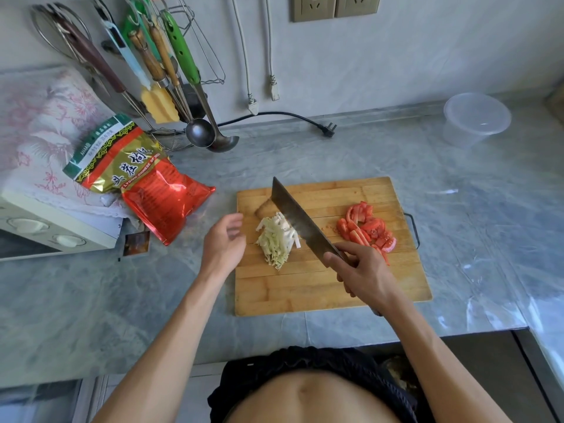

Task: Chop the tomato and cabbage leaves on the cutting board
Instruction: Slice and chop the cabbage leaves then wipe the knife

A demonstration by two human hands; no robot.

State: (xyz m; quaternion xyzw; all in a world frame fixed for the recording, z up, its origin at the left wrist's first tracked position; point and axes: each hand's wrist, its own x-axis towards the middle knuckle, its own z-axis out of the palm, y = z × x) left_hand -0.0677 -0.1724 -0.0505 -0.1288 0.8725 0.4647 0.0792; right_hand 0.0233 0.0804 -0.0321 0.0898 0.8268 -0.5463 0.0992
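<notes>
Grey marble tabletop [396,154], kitchen wall behind. Right hand [363,273] fingers [331,259] curl round cleaver [302,222] handle, blade slanting over shredded cabbage [276,239] mid-left on cutting board [329,288]. Left hand [224,242] fingers loosely spread, holding nothing, just beside cabbage. Chopped tomato [366,227] on board's right. Red snack bag [143,178] left, plastic container [476,119] far right

You see pale green-white cabbage shreds [276,239] and red tomato pieces [367,228] on a tan wooden cutting board [320,288]; far left, a red-and-gold bag [143,178].
</notes>
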